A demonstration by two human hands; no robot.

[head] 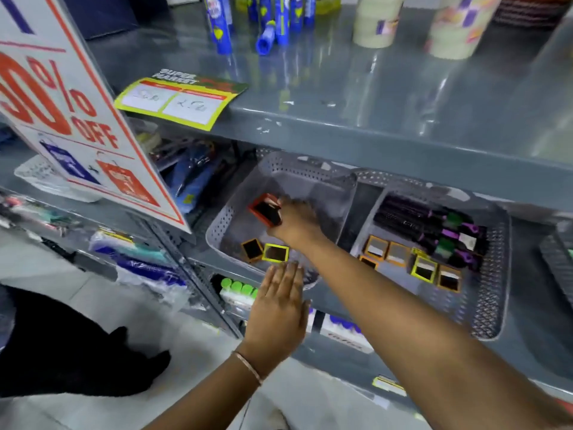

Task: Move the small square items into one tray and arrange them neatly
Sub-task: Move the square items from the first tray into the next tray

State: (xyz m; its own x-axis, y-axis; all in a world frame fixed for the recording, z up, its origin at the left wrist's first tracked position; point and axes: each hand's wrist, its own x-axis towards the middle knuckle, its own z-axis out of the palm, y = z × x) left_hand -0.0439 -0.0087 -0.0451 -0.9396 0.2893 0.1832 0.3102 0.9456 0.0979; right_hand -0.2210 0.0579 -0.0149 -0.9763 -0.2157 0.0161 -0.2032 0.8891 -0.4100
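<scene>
Two grey perforated trays stand side by side on a shelf. In the left tray point(294, 173) my right hand point(296, 220) reaches in and is shut on a red-framed square item point(263, 211), held tilted above the tray floor. An orange-framed square point(251, 249) and a yellow-framed square point(275, 252) lie at that tray's front. My left hand point(279, 308) is flat and open at the left tray's front rim, holding nothing. The right tray point(493, 293) holds several orange and yellow framed squares point(423, 270) at its front.
Black and purple markers point(434, 225) fill the back of the right tray. A grey upper shelf point(372, 119) overhangs both trays, with a yellow price card point(176, 102) on it. A "50% OFF" sign point(77, 119) hangs at the left. Packaged goods sit on lower shelves.
</scene>
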